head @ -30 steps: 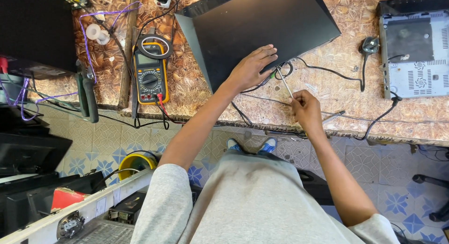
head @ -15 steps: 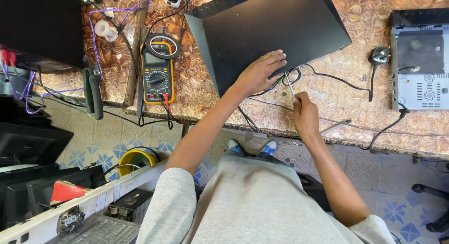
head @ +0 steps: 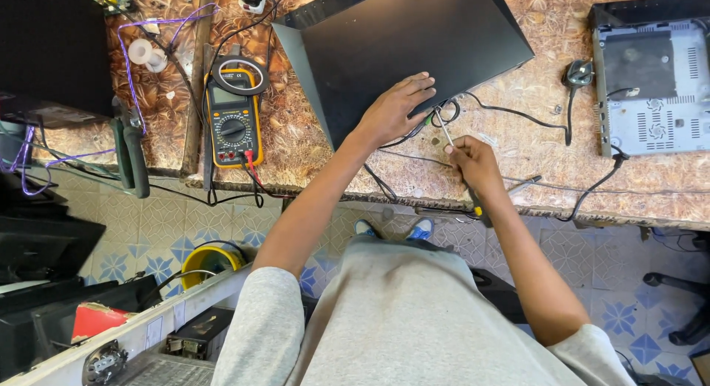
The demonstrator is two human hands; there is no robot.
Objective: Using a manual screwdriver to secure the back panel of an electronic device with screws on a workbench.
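Black case (head: pixel 414 53) flat on table (head: pixel 518 157), near edge. Left hand (head: pixel 396 109) spread wide on its corner. Right hand (head: pixel 473 160) gripping screwdriver (head: pixel 446 134), tip at case edge beside cables (head: pixel 444 112). Likely risks: slipping tip, nicked cables, scratched case.

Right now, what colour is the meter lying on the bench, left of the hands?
The multimeter has a yellow casing around a dark face, seen best in the head view.
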